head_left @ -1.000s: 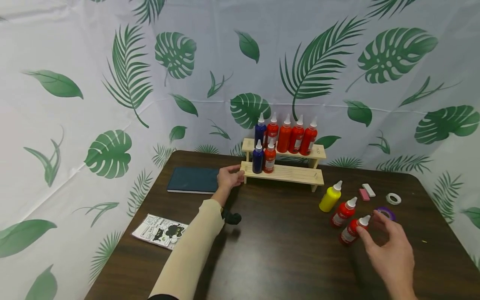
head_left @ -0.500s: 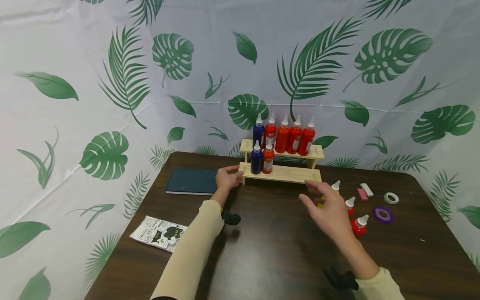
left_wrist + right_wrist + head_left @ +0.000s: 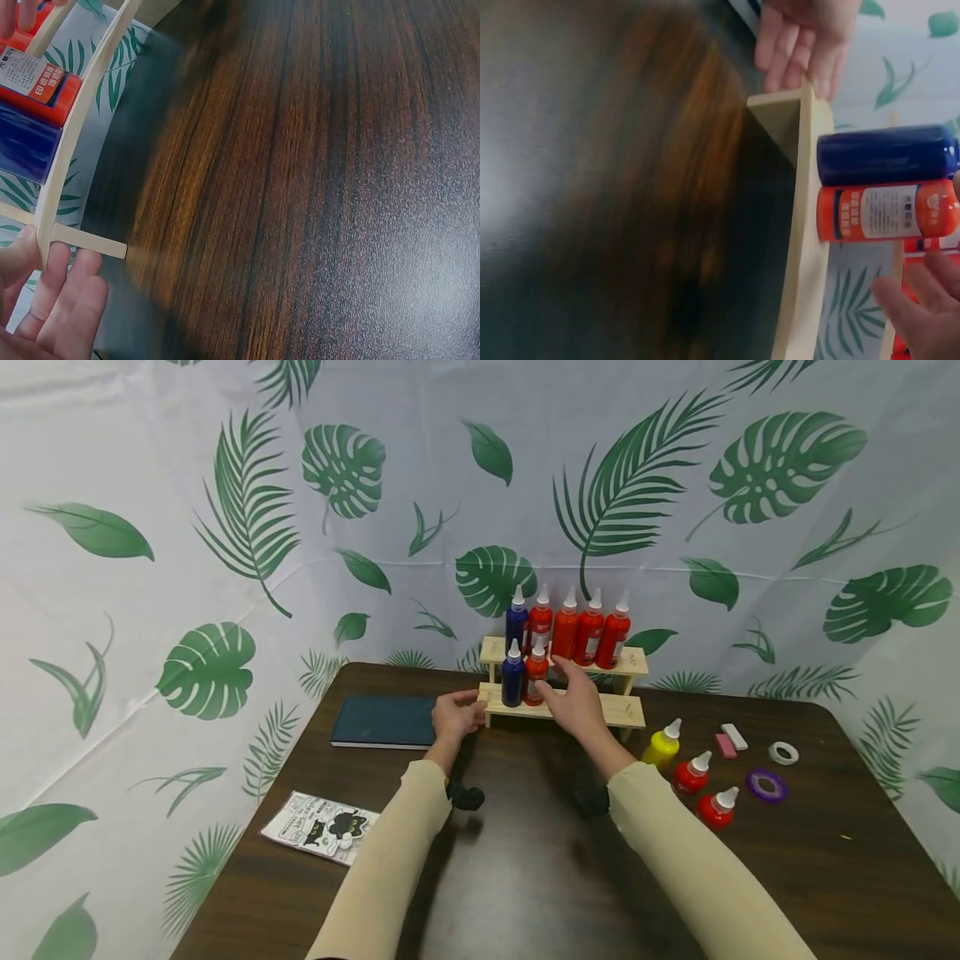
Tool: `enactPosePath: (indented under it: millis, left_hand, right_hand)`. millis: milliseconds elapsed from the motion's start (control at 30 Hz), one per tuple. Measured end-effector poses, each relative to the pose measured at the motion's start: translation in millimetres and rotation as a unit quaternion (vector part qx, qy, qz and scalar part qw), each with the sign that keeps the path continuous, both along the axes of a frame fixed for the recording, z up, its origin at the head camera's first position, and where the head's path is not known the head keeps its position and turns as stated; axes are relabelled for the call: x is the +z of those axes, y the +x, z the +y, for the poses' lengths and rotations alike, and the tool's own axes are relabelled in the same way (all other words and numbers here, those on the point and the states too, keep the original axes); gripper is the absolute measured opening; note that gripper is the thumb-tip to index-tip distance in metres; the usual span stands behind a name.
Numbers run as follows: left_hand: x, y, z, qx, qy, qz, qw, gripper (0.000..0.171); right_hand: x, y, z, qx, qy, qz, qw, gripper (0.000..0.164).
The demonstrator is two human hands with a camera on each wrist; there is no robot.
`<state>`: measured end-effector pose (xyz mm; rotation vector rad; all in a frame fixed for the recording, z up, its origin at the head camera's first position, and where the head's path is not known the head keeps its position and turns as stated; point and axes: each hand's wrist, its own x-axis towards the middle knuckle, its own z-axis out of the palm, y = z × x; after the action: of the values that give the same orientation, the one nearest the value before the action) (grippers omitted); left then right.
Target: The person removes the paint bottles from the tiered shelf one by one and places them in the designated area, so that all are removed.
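Observation:
A two-tier wooden rack (image 3: 592, 706) stands at the back of the table. My left hand (image 3: 455, 717) holds the left end of its lower shelf, thumb above and fingers beneath in the left wrist view. A blue squeeze bottle (image 3: 512, 677) and a red squeeze bottle (image 3: 885, 211) stand upright side by side on that shelf. My right hand (image 3: 577, 700) is at the red one, its thumb near the bottle's upper part. In the right wrist view its fingers (image 3: 922, 304) spread beside the bottle, with a gap between. Another blue bottle (image 3: 517, 620) and several red ones (image 3: 590, 639) line the upper shelf.
Right of the rack stand a yellow bottle (image 3: 662, 747) and two red bottles (image 3: 691, 774). Erasers (image 3: 725, 746) and tape rolls (image 3: 767, 786) lie beyond them. A dark notebook (image 3: 384, 722) and a printed packet (image 3: 318, 828) lie on the left. A leaf-patterned cloth hangs behind.
My right hand has left the red bottle at the table's right and moved left and away from me to the lower shelf's red bottle. My left hand stays at the rack's end.

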<state>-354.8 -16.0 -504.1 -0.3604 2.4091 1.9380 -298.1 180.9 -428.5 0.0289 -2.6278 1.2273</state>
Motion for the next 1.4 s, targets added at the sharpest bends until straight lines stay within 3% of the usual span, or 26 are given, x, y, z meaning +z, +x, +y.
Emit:
enactPosePath:
  millis: [200,400,567,733,867,1133,1400]
  left_hand:
    - [1.2,2.4,2,-0.003,0.006,0.000,1.0000,0.026]
    - [2.5,1.4,-1,0.001,0.009,-0.008,0.9999,0.026]
    - [4.1,1.5,-2,0.002,0.009,-0.008,0.9999,0.026]
    - [3.4,0.8,-3,0.001,0.009,-0.017,0.9998,0.025]
    - [3.8,-0.1,-2,-0.001,0.007,-0.018,0.9998,0.025]
    - [1.1,-2.4,1,0.006,0.002,-0.026,0.9996,0.024]
    - [-1.3,-6.5,1,0.007,-0.001,-0.035,0.9994,0.024]
  right_hand:
    - [2.0,-14.6,-8,0.003,0.003,-0.021,1.000,0.063]
    - [-1.4,-19.0,-15,-0.024,0.013,-0.023,0.999,0.056]
    - [-7.1,-17.3,-16,-0.038,-0.005,-0.004,0.999,0.050]
    - [-14.9,-5.3,-14,-0.046,-0.035,0.020,0.998,0.048]
    - [-21.7,16.5,-8,-0.068,-0.075,0.045,0.994,0.048]
    - [-37.1,81.7,13,-0.120,-0.112,0.051,0.985,0.049]
    - [-49.7,155.2,36,-0.179,-0.067,0.027,0.981,0.053]
